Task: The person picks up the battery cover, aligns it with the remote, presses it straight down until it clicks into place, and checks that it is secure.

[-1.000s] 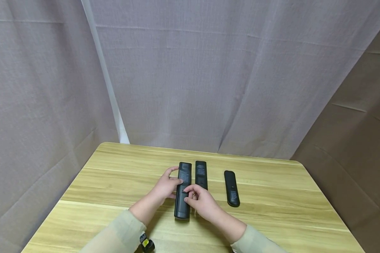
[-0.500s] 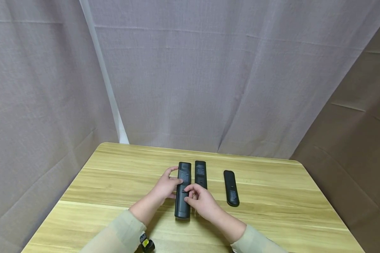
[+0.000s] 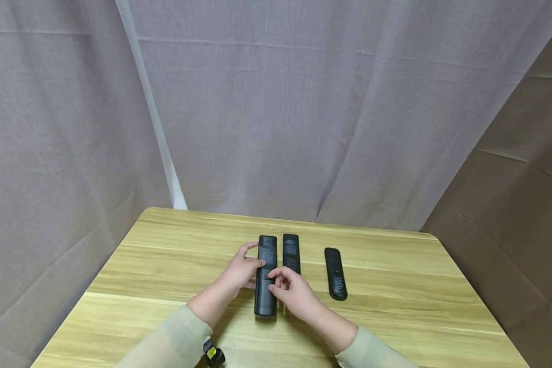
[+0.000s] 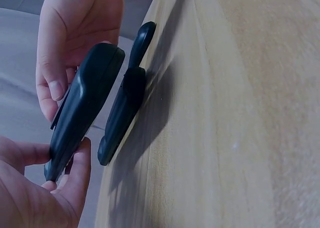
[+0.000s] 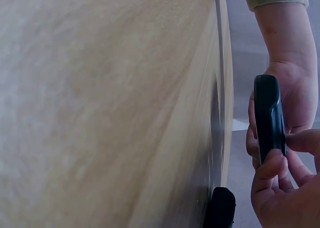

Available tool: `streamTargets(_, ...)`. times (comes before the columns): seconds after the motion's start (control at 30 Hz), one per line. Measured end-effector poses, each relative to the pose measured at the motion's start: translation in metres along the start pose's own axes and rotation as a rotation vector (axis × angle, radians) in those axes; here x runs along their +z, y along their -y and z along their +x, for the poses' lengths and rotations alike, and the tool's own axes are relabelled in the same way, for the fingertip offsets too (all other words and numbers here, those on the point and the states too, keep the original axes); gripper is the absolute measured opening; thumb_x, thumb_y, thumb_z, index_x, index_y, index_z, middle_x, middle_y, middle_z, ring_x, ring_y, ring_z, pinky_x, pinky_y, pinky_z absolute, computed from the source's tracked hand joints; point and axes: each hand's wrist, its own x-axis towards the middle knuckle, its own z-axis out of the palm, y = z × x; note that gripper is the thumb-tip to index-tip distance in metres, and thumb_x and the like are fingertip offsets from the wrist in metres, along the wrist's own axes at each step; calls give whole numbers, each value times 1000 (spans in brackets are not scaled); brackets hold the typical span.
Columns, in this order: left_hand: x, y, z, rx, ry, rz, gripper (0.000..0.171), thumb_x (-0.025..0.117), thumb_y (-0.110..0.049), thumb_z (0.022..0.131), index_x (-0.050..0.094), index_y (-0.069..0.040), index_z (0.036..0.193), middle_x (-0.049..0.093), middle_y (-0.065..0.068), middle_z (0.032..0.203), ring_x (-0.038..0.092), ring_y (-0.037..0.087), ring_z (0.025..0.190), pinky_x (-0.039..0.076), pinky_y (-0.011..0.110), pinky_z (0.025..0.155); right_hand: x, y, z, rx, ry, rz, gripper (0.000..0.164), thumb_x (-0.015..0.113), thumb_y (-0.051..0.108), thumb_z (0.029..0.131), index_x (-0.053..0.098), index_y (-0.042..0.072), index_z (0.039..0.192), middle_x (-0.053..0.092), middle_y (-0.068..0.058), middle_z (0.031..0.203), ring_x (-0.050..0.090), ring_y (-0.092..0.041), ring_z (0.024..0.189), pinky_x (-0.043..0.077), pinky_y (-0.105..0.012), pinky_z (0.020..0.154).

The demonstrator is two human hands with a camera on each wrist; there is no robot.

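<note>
A long black remote control (image 3: 266,301), back side up, is held above the wooden table. My left hand (image 3: 240,270) grips it from its left side, thumb on the back and fingers beneath. At its right edge is my right hand (image 3: 298,296), with curled index finger and thumb at the battery cover (image 4: 59,109). In the left wrist view the cover's edge stands slightly off the body by the right fingertips. The inside of the battery compartment is hidden. A second black remote (image 3: 292,250) lies just beyond the right hand, partly covered by it.
To the right lies a third, rounded black remote (image 3: 336,274), face down on the wooden table (image 3: 395,317). Grey curtains (image 3: 267,117) hang behind and beside the table. A small black and yellow device (image 3: 213,353) sits at the left sleeve.
The held remote has turned very slightly, its far end shifting a little left. Both hands stay almost in place, and the right fingertips remain at the battery cover.
</note>
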Motion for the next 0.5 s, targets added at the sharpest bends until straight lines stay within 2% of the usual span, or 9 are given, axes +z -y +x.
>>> streamTargets(0.27, -1, 0, -1, 2, 0, -5, 65, 60, -10, 94, 31, -14, 152, 63, 23, 119, 69, 28, 86, 58, 43, 61, 0, 1, 0, -3, -9, 5, 20, 68, 7, 91, 63, 8, 110, 52, 0, 83, 48, -15, 69, 40, -23, 58)
streamTargets(0.5, 0, 1, 0, -3, 2, -20, 64, 59, -9, 93, 32, -14, 151, 63, 24, 118, 70, 30, 87, 59, 43, 63, -1, 3, 1, 25, -51, 33, 30, 68, 8, 91, 59, 5, 119, 52, -5, 90, 48, -16, 70, 41, -23, 57)
